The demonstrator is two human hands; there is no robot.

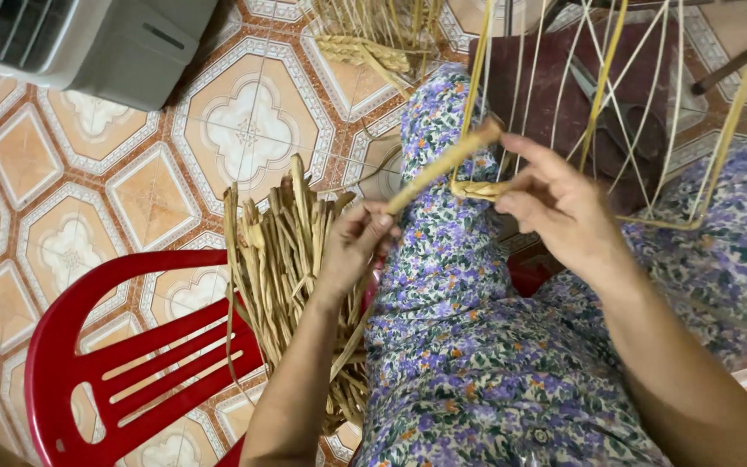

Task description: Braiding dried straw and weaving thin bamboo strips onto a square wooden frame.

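My left hand (354, 246) pinches the lower end of a twisted straw rope (443, 166) that runs up and right to a wire frame. My right hand (555, 207) holds the rope's upper end against the yellow wire frame (603, 95), where a short woven band (479, 188) sits on the bottom rim. A bundle of twisted straw ropes (283, 259) stands upright just left of my left hand, leaning on a red plastic chair (123, 363). My lap is covered by purple floral cloth (451, 346).
Patterned orange and white floor tiles (244, 112) lie all around. A grey appliance (88, 43) stands at the top left. More straw and a woven piece (365, 47) lie at the top centre. Dark red furniture (546, 78) and scissors (620, 121) show behind the frame.
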